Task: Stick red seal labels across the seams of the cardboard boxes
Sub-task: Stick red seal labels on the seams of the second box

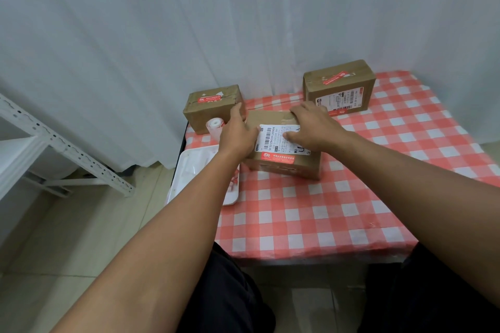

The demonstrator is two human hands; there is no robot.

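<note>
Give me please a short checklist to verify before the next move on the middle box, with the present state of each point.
1. Both hands on the middle box: left hand at its left side, right hand on top. Ok.
2. Red seal label on its front top edge. Ok.
3. Label pressed flat, fully across the seam: cannot tell.
4. Far left box carries a red label. Ok.
5. Far right box carries a red label. Ok.
6. Label roll near the left hand. Ok.

The white shipping label (278,139) on the middle box (284,165) reads "SF0229459135909".
</note>
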